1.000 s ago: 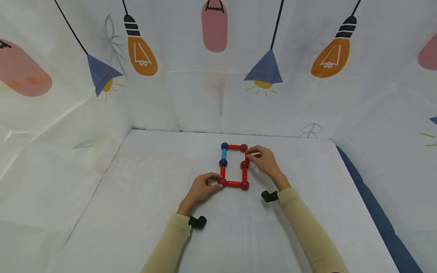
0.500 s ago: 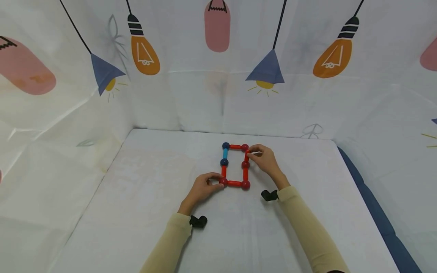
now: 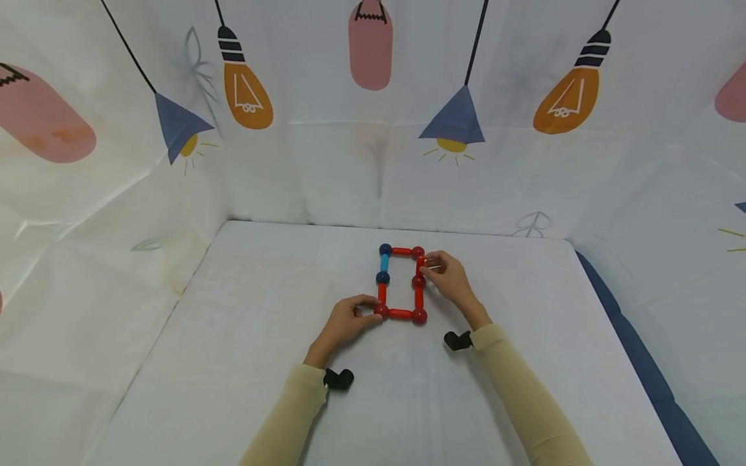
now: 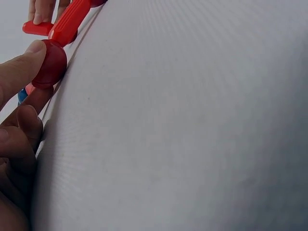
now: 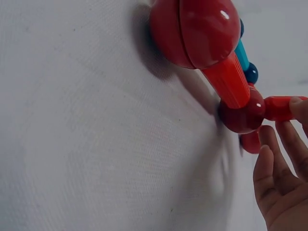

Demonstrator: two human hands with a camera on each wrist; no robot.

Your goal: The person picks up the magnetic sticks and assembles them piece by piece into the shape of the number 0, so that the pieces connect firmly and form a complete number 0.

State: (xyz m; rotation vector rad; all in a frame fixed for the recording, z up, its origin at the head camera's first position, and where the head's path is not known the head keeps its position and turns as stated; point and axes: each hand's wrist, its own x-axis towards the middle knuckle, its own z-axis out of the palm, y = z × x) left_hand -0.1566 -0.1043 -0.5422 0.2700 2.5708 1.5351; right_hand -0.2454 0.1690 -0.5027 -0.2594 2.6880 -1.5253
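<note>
A rectangular frame of red and blue balls joined by short rods lies on the white table. My left hand (image 3: 346,320) pinches the red ball (image 4: 52,65) at its near left corner between thumb and finger. On the far right side, my right hand (image 3: 450,278) pinches a red rod (image 5: 279,108), thumb on top. That rod's lower end meets the right side's middle red ball (image 5: 243,113), and in both wrist views it stands up off the table. In the head view it overlaps the far right red ball (image 3: 418,252). Left of it are two dark blue balls (image 3: 382,277) with a light blue rod (image 3: 384,263) between.
The white table (image 3: 233,362) spreads around the frame. A printed cloth wall (image 3: 326,168) rises behind it. Dark blue fabric (image 3: 618,330) runs along the right edge. Each wrist bears a small black camera, such as the left one (image 3: 339,379).
My right hand has shifted slightly nearer to me, its fingers moving a little down along the red rod. The left hand keeps its grip on the corner ball; the frame stays in place.
</note>
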